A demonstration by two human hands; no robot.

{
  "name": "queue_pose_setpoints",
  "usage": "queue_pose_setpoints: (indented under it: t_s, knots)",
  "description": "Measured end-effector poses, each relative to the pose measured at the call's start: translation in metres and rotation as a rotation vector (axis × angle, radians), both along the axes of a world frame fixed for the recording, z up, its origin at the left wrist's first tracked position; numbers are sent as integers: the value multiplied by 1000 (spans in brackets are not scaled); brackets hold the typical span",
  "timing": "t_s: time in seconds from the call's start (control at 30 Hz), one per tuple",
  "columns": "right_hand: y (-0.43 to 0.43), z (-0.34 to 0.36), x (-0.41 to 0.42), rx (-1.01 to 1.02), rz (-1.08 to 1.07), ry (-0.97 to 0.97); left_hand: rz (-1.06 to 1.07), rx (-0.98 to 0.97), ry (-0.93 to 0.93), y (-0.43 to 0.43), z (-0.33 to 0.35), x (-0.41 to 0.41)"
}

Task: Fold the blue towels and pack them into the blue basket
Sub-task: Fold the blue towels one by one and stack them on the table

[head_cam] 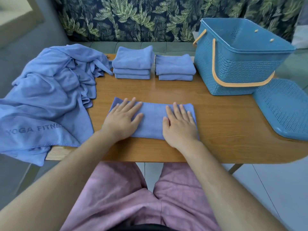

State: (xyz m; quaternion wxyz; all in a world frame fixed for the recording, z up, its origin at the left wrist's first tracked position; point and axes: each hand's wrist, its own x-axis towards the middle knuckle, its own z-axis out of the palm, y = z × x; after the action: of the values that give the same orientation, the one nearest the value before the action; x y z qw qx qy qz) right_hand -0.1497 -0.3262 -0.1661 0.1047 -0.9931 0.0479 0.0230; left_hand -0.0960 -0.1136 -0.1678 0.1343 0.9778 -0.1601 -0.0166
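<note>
Grip is released: left hand and right hand are laid flat on the towel; layers could get skewed by uneven smoothing.

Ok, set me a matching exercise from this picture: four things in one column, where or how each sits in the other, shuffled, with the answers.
Things:
1. blue basket
2. basket lid
3. unfolded towel pile
4. half-folded towel

Places or states:
A. lies flat at the right edge of the table
B. pressed flat under the left hand and right hand
C. stands upright at the far right, handle hanging down
D. crumpled, draped over the left edge of the table

Pairs: 1-C, 2-A, 3-D, 4-B
</note>
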Motion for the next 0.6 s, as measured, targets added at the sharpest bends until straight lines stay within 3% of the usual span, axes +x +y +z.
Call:
queue_pose_setpoints:
  t_s: [0.2,0.3,0.4,0.5,0.6]
  knots:
    - [-19,-1,-9,-5,-62,-22,81,-1,52,40,-1,3]
    - [-13,-1,-25,-31,-15,-327,81,133,-64,30,1,2]
    - [-1,2,-43,96,237,-642,-105,69,-49,15,14,11]
    - [18,5,-46,124,395,-552,-298,-37,2,-7,19,21]
    - [16,-1,-38,62,419,-492,-351,-59,-40,-18,11,24]
